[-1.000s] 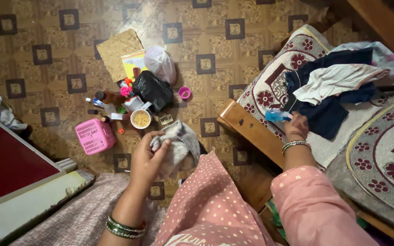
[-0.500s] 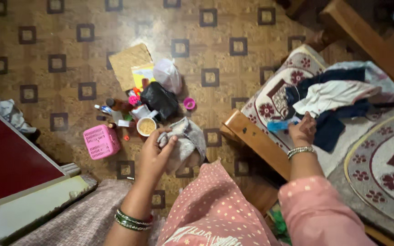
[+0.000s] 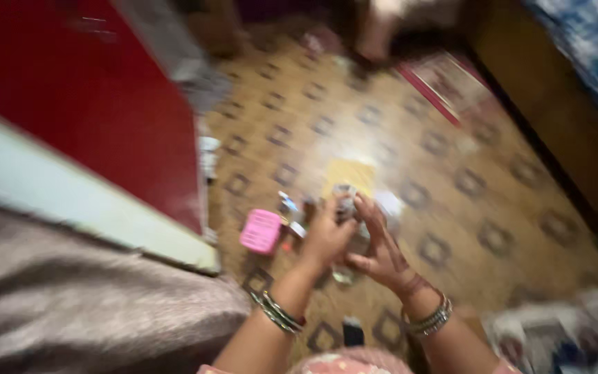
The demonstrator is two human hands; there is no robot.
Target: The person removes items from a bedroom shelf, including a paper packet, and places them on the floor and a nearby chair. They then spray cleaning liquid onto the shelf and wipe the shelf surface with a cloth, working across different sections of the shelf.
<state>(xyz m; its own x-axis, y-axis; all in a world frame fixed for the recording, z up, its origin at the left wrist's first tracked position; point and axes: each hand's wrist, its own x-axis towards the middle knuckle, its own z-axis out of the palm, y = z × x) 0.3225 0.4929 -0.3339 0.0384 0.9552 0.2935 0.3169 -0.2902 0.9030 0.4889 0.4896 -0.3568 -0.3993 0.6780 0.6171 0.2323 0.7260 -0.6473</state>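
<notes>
Patterned floor (image 3: 479,208): pink box (image 3: 260,230) (blurred) beside left hand (image 3: 327,239).

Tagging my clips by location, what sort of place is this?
Probably a room in a home: patterned floor with small household clutter around a pink basket, and a red cabinet beside it. The picture is blurred.

Stacked bangles on left hand (image 3: 327,239) wrist, right hand (image 3: 381,253) wrist
</notes>
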